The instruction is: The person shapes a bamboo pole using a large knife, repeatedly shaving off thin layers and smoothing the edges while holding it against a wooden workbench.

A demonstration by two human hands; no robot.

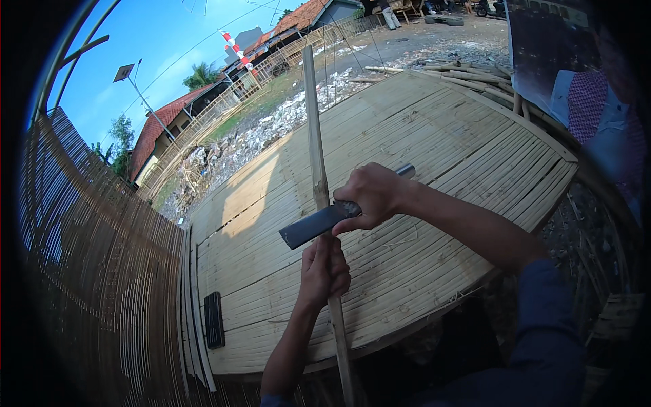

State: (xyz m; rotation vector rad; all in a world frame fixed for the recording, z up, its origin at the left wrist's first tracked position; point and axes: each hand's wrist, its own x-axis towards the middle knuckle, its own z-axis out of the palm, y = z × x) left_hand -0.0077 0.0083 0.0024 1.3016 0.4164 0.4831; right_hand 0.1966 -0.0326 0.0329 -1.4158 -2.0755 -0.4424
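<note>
A long, slender pole (314,129) of pale wood or bamboo stands tilted in front of me, its lower end running down past the picture's lower edge. My left hand (324,270) is closed around it just below the middle. In my right hand (371,193) is a broad-bladed knife (308,227), dark and square-ended, with a tubular metal handle showing behind the fist. Its blade lies across the pole just above my left hand and points to the left. Whether the edge has bitten into the wood, I cannot tell.
Beneath my hands spreads a bamboo slat platform (380,271). A dark, flat rectangular object (214,320) lies near its left edge. On the left rises a woven bamboo screen (102,271). Bamboo poles (475,78) are piled beyond the far right edge, near a hanging printed banner (553,54).
</note>
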